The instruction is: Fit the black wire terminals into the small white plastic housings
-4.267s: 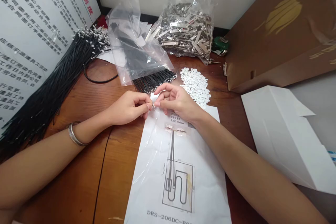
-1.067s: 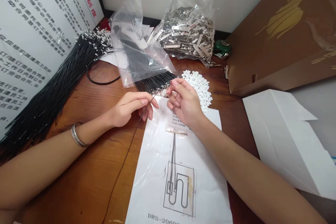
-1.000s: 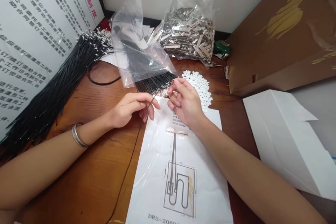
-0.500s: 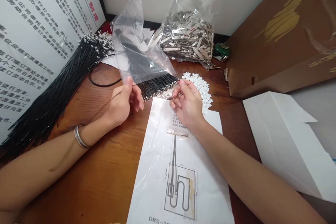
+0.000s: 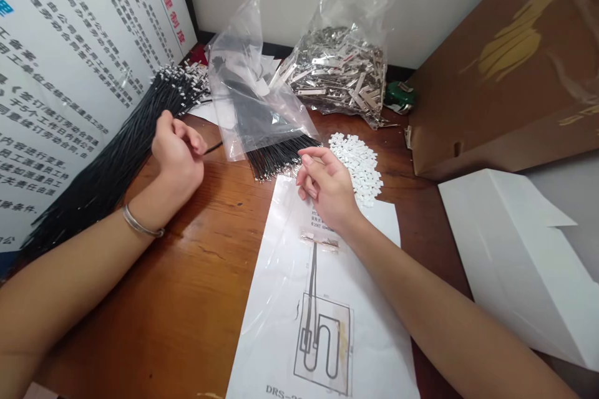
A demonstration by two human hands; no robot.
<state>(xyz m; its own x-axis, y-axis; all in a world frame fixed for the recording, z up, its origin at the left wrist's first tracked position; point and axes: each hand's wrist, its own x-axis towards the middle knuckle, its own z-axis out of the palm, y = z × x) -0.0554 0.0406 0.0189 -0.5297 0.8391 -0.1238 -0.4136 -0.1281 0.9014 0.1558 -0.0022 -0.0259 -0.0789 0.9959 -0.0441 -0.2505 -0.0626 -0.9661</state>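
Toward the left edge of the wooden bench [image 5: 201, 280] runs a thick bundle of black wires [image 5: 119, 159] with white tips, presumably the finished share. Nearer the far edge, a clear plastic bag [image 5: 250, 96] half covers loose black wires [image 5: 281, 156] with bright metal ends; plenty seem left. The left hand [image 5: 180, 149] hangs by the bundle, fingers curled; the right hand [image 5: 330, 184] is half closed before heaped white plastic pieces [image 5: 360, 165], apparently unused stock. Whether either grips anything, I can't tell.
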